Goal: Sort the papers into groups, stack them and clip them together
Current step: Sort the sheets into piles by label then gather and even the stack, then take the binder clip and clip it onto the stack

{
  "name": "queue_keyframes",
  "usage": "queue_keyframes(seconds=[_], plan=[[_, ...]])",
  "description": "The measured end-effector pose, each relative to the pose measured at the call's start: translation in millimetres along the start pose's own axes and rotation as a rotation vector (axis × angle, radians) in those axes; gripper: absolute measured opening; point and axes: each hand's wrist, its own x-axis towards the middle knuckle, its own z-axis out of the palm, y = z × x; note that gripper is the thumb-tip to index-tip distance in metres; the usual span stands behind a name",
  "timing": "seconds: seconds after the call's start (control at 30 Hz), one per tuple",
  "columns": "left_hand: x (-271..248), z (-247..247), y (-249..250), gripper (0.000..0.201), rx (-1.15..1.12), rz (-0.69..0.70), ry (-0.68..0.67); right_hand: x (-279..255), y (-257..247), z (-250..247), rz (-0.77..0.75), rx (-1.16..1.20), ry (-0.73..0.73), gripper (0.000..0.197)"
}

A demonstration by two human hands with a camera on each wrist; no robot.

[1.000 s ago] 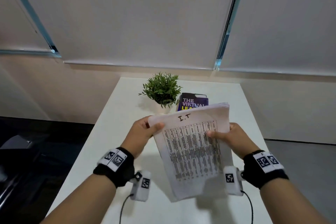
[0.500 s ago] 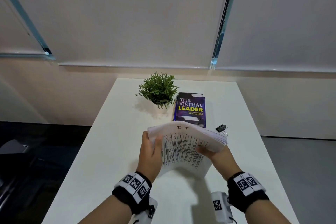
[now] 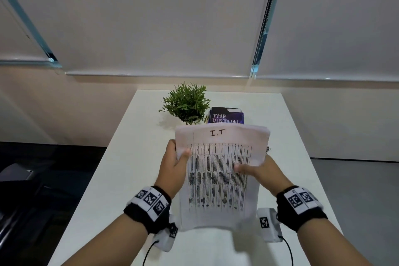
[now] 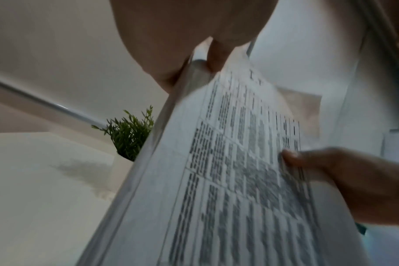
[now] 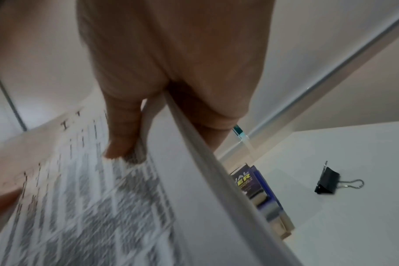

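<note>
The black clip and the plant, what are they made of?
The binder clip looks like black-painted metal with shiny wire handles. The potted plant may be plastic: its leaves look stiff and evenly green, though that is uncertain. The paper stack is matte white paper.

White table (image 3: 133, 157), rectangular, far short edge against beige wall (image 3: 86, 101). Above wall: pale roller blinds (image 3: 151, 17) fully down, metal bottom rails, bead chain (image 3: 262, 28) hanging between two of them. Small green potted plant (image 3: 186, 102) near table's far end, purple book (image 3: 226, 115) just right of it. Dark floor (image 3: 26, 190) left of table, grey floor (image 3: 356, 201) right. Soft, even light; faint plant shadow on tabletop.
</note>
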Motion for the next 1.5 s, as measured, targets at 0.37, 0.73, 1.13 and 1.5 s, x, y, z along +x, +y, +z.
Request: queue_keyframes(seconds=[0.37,0.73,1.13,1.5], plan=[[25.4,43.6,-124.5,0.017,0.177,-0.516,-0.159,54.1,107.2,-26.2,0.648,-0.035,-0.155,0.034],[46.8,63.7,-168.1,0.019,0.28,-0.575,-0.187,152.7,121.1,-86.3,0.62,0.152,0.396,0.037],[38.9,61.1,-162.4,0.018,0.246,-0.589,-0.187,120.7,87.9,-59.8,0.286,0.259,0.308,0.018],[23.7,58.7,-148.1,0.024,0.22,-0.512,-0.219,79.7,87.7,-3.7,0.28,-0.24,-0.129,0.031]])
